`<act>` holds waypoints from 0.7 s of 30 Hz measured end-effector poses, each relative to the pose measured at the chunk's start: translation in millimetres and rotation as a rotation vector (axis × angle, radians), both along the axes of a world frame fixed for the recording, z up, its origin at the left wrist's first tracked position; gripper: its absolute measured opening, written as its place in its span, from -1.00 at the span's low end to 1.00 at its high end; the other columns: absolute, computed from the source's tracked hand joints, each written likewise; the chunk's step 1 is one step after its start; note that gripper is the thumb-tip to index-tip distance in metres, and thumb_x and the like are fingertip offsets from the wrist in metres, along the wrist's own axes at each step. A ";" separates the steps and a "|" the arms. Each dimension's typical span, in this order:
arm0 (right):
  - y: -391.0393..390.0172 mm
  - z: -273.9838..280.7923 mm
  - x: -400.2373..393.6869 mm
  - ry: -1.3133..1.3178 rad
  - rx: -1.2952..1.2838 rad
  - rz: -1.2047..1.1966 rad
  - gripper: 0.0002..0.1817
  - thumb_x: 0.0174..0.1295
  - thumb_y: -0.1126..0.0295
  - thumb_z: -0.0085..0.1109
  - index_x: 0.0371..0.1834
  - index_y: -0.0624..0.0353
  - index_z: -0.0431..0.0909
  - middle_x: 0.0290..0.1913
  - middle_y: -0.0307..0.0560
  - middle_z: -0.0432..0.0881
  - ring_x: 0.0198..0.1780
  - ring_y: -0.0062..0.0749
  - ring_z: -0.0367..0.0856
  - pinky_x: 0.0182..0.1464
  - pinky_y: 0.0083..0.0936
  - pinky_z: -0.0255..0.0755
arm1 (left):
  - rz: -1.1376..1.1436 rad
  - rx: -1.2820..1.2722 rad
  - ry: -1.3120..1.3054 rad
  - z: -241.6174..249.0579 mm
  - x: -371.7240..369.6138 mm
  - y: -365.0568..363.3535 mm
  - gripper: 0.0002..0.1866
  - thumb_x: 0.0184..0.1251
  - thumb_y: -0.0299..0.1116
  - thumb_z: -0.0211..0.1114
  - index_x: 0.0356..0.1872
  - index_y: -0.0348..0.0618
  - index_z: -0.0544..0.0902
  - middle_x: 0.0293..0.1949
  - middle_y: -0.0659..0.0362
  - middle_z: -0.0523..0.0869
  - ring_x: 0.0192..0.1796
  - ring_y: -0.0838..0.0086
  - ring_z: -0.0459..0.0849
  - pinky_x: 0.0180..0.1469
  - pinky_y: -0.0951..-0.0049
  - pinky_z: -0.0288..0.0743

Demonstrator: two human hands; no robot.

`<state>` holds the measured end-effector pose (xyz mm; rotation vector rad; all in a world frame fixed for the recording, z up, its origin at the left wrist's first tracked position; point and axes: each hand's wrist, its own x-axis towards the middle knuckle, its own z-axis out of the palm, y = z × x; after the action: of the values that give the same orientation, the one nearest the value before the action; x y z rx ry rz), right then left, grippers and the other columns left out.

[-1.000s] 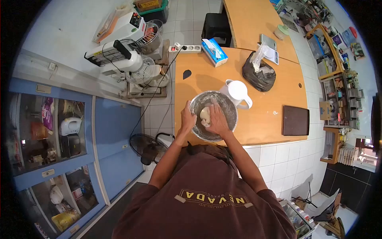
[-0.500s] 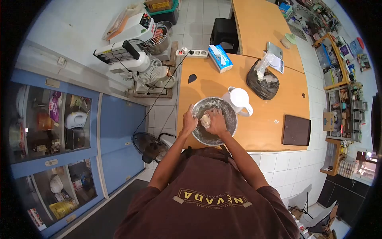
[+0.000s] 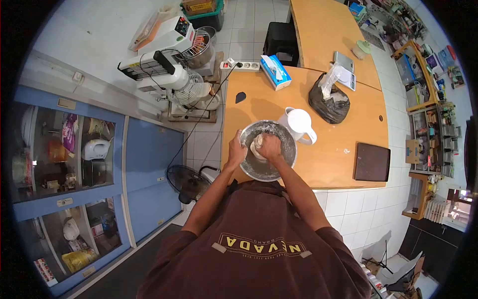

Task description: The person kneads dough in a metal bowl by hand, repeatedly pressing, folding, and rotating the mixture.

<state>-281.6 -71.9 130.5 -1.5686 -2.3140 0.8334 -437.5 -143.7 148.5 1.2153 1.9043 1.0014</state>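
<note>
A round metal bowl [image 3: 286, 167] with white floury residue on its inner wall stands at the near edge of the orange table. My left hand [image 3: 237, 150] grips the bowl's left rim. Inside the bowl, my right hand [image 3: 269, 146] is closed on a pale lump of dough [image 3: 258, 144], which shows at the left of the fingers. A white pitcher [image 3: 298, 122] stands right beside the bowl, at its upper right.
On the table [image 3: 328, 164] are a black plastic bag [image 3: 328, 103], a blue tissue box [image 3: 276, 73], a white scale [image 3: 347, 78], a dark tray [image 3: 372, 162] and a power strip [image 3: 244, 66]. A black fan [image 3: 188, 183] stands left of the table.
My right hand has gone from spread fingers over the dough to a closed grip. The dough's shape has changed slightly. My left hand stays at the rim.
</note>
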 end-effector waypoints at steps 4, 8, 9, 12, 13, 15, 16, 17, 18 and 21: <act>-1.3 2.9 3.7 0.066 0.074 -0.005 -0.58 0.14 0.07 0.38 -0.15 0.21 0.66 -0.29 0.29 0.71 -0.16 0.22 0.70 -0.07 -0.01 0.60 | -0.008 0.015 0.021 -0.8 -0.4 0.4 -0.33 0.09 -0.71 0.11 0.36 -0.45 0.40 -0.02 -0.35 0.70 0.05 -0.14 0.73 0.12 0.14 0.56; -21.0 28.8 19.4 0.083 0.140 0.130 -0.47 0.15 0.10 0.38 0.13 0.12 0.57 0.08 0.33 0.62 0.16 0.27 0.57 0.21 0.06 0.46 | -0.016 -0.025 0.033 2.6 -1.7 2.1 -0.32 0.11 -0.70 0.13 0.39 -0.44 0.38 0.04 -0.33 0.71 0.13 -0.09 0.72 0.16 0.19 0.55; -28.5 32.8 24.4 0.096 0.198 0.171 -0.44 0.15 0.10 0.38 0.17 0.11 0.54 0.16 0.33 0.59 0.23 0.28 0.52 0.26 0.08 0.42 | -0.015 -0.002 0.049 0.9 -1.9 1.6 -0.32 0.11 -0.70 0.13 0.39 -0.44 0.38 0.05 -0.32 0.71 0.14 -0.08 0.72 0.17 0.19 0.55; -38.1 38.9 41.6 0.100 0.332 0.278 -0.44 0.16 0.10 0.37 0.18 0.13 0.50 0.30 0.30 0.46 0.34 0.29 0.41 0.33 0.14 0.32 | 0.031 0.030 0.043 -1.6 0.7 1.0 -0.35 0.09 -0.70 0.15 0.33 -0.43 0.43 0.00 -0.32 0.71 0.09 -0.12 0.72 0.14 0.14 0.56; -39.0 39.5 48.9 0.072 0.244 0.307 -0.42 0.17 0.09 0.37 0.20 0.12 0.50 0.32 0.30 0.44 0.36 0.28 0.39 0.34 0.14 0.32 | 0.045 0.048 0.043 -1.2 1.4 0.4 -0.37 0.08 -0.71 0.14 0.30 -0.43 0.45 -0.03 -0.31 0.72 0.06 -0.14 0.73 0.11 0.12 0.57; -40.1 46.7 59.5 0.015 0.069 0.360 -0.40 0.19 0.05 0.36 0.24 0.11 0.49 0.36 0.30 0.40 0.40 0.25 0.36 0.37 0.13 0.31 | 0.043 0.053 0.034 1.3 2.0 -0.7 -0.38 0.08 -0.71 0.14 0.30 -0.43 0.45 -0.04 -0.31 0.72 0.05 -0.12 0.74 0.09 0.15 0.58; -39.8 51.9 58.3 -0.015 -0.006 0.334 -0.37 0.19 0.04 0.36 0.26 0.11 0.49 0.37 0.29 0.39 0.41 0.24 0.36 0.38 0.13 0.31 | 0.043 0.057 0.031 3.2 2.3 -0.4 -0.38 0.09 -0.70 0.15 0.30 -0.44 0.45 -0.05 -0.31 0.72 0.04 -0.11 0.75 0.08 0.16 0.59; -38.6 56.9 55.1 -0.044 -0.081 0.307 -0.35 0.19 0.03 0.37 0.28 0.10 0.48 0.38 0.29 0.38 0.41 0.23 0.35 0.39 0.14 0.30 | 0.043 0.050 0.028 5.5 2.6 0.5 -0.38 0.09 -0.70 0.15 0.30 -0.44 0.46 -0.05 -0.31 0.72 0.03 -0.10 0.75 0.07 0.17 0.59; -38.7 65.0 49.2 -0.071 -0.156 0.281 -0.33 0.18 0.02 0.38 0.31 0.10 0.47 0.39 0.28 0.36 0.42 0.22 0.35 0.40 0.14 0.30 | 0.043 0.043 0.027 4.8 2.5 1.5 -0.39 0.09 -0.70 0.15 0.29 -0.44 0.46 -0.06 -0.31 0.72 0.02 -0.08 0.76 0.06 0.18 0.59; -51.9 75.8 27.0 -0.147 -0.047 0.219 -0.34 0.20 -0.09 0.33 0.25 0.10 0.51 0.33 0.23 0.43 0.35 0.20 0.43 0.33 0.19 0.34 | 0.036 0.044 0.001 4.5 3.4 0.8 -0.39 0.10 -0.70 0.14 0.30 -0.45 0.46 -0.04 -0.31 0.72 0.03 -0.07 0.76 0.07 0.19 0.59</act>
<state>-254.6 -123.8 206.3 -1.4578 -2.6261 0.8513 -434.1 -142.9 153.0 1.2097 1.9203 1.0671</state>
